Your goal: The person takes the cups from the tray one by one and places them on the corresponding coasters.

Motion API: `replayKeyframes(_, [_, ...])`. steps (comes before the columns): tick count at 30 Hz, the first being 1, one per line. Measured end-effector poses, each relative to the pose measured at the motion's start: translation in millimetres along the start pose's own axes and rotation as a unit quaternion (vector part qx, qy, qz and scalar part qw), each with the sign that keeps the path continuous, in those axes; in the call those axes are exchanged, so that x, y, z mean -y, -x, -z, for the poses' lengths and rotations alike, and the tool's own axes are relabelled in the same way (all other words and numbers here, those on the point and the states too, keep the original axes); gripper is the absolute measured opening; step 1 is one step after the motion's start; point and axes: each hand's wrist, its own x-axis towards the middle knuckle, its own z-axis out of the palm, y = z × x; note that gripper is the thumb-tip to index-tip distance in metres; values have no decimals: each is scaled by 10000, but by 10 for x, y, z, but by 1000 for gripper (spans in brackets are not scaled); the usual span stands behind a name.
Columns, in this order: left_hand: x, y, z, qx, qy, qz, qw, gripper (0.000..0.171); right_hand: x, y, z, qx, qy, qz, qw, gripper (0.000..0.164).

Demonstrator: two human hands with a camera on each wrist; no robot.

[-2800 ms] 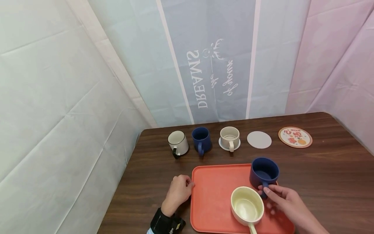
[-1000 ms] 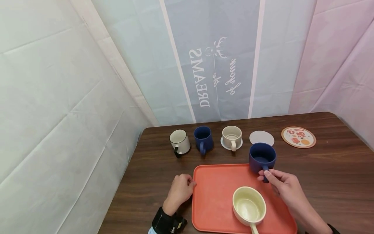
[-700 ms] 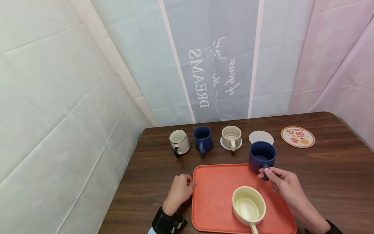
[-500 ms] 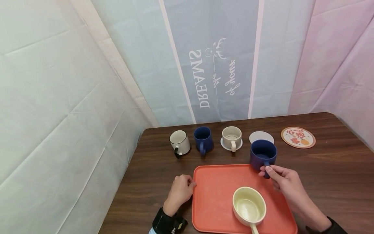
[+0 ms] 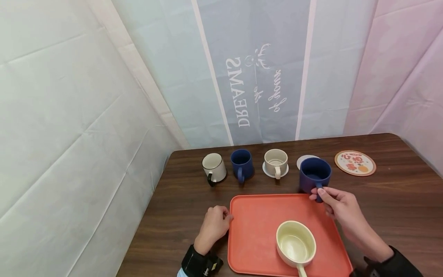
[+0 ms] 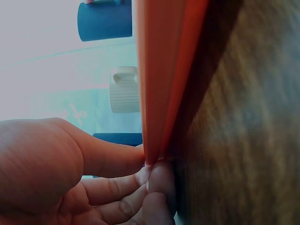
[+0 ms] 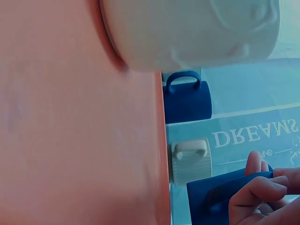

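Observation:
My right hand (image 5: 342, 204) pinches the handle of a wide dark blue mug (image 5: 314, 175) between thumb and fingers. The mug is upright beyond the tray's far right corner and overlaps a white round coaster (image 5: 303, 160) in the head view. An orange-red tray (image 5: 256, 231) lies before me, bearing a pale yellow handled bowl (image 5: 294, 244). My left hand (image 5: 214, 225) is at the tray's left edge; in the left wrist view its thumb (image 6: 112, 157) and curled fingers pinch the tray's rim (image 6: 161, 70).
Along the back stand a white mug with a black handle (image 5: 214, 167), another blue mug (image 5: 242, 163) and a cream cup (image 5: 277, 157) on a white coaster (image 5: 265, 172). A printed round coaster (image 5: 354, 163) lies to the right. Fabric walls rise behind the table (image 5: 173, 215).
My right hand has carried the blue mug from the tray's right side away from me toward the white coaster, which it now partly covers. The left hand stays at the tray's edge.

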Motion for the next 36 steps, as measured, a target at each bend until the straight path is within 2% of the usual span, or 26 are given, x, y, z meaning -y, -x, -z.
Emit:
replayKeyframes(10, [-20, -12, 14, -18, -22, 44, 10000, 20, 1, -221, 101, 70, -452, 255, 9986, 23])
replayKeyframes(19, [-16, -3, -18, 56, -40, 162, 9998, 21, -29, -351, 167, 179, -274, 358, 9988, 25])
replayKeyframes(29, [-31, 0, -22, 22, -44, 144, 9999, 22, -27, -462, 228, 238, -700, 539, 9958, 23])
replayKeyframes(36, [-17, -14, -10, 3, -48, 114, 9999, 23, 8, -556, 297, 286, -528, 406, 9974, 23])
